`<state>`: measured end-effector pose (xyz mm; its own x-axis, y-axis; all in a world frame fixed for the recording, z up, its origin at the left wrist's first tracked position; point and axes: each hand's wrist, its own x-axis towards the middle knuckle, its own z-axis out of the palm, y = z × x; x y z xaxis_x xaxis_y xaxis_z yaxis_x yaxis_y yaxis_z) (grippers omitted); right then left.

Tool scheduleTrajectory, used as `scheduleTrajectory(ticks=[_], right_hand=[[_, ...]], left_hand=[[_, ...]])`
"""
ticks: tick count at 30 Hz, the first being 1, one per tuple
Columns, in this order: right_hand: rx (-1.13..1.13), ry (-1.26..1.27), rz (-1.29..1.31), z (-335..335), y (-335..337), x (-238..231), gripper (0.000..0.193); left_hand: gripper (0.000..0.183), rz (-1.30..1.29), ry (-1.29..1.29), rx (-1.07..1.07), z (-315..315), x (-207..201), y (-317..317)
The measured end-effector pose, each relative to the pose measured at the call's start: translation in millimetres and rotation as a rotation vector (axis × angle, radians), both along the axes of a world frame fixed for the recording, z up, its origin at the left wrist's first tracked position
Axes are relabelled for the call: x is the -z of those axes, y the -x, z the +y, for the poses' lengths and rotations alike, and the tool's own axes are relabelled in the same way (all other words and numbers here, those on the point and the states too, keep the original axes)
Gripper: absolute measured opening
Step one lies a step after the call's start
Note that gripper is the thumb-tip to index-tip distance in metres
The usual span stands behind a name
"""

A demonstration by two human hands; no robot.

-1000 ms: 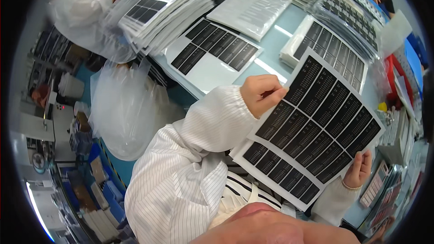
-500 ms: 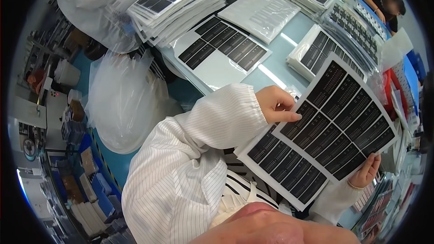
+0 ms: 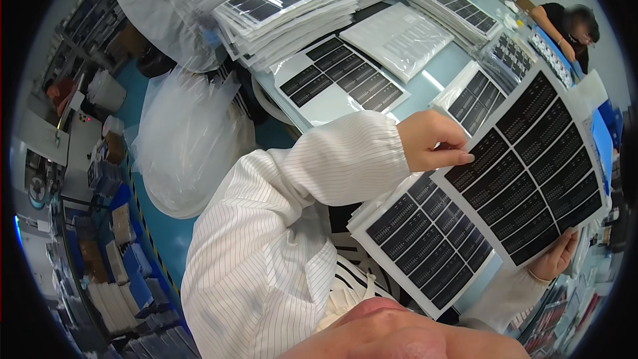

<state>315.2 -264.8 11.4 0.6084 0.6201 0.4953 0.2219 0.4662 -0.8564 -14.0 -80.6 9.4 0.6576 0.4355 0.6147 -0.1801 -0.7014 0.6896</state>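
Observation:
A white printed sheet (image 3: 531, 167) with rows of black rectangular panels is held up at a tilt between my hands. My left hand (image 3: 433, 143) pinches its left edge between thumb and fingers. My right hand (image 3: 557, 258) grips the lower right edge, with the fingertips on the front and the rest of the hand partly behind. Beneath it lies a small pile of similar sheets, the top sheet (image 3: 425, 249) partly covered by the raised one.
Tall stacks of sheets (image 3: 292, 33) stand on the glass-topped table. A single sheet (image 3: 345, 80), a plastic-wrapped pack (image 3: 399, 40) and another stack (image 3: 475, 103) lie nearer. A co-worker (image 3: 565, 30) bends over the far right. A clear plastic bag (image 3: 186, 146) hangs at left.
The held sheet has risen and shifted right, farther off the pile, so more of the sheet beneath shows. Both hands moved with it, still gripping. The whole view has also shifted slightly.

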Motion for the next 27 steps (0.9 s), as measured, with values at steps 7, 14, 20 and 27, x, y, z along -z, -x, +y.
scheduleTrajectory(ticks=[7, 14, 20, 27], right_hand=[[-0.030, -0.080, 0.144, -1.2, -16.3, 17.6, 0.026], [-0.063, -0.015, 0.038, -6.4, -16.7, 28.7, 0.026], [0.010, 0.036, 0.000, -3.8, 2.5, 18.1, 0.025], [0.060, -0.002, 0.095, -0.2, 11.3, 11.2, 0.023]], left_hand=[[0.026, -0.088, 0.019, 0.053, 11.8, -1.8, -17.0], [0.018, 0.023, -0.012, 0.009, 18.8, 18.0, -20.3], [0.017, 0.106, -0.033, -0.008, 15.5, 10.5, -16.3], [0.019, 0.121, -0.039, -0.062, 13.4, 12.0, -19.4]])
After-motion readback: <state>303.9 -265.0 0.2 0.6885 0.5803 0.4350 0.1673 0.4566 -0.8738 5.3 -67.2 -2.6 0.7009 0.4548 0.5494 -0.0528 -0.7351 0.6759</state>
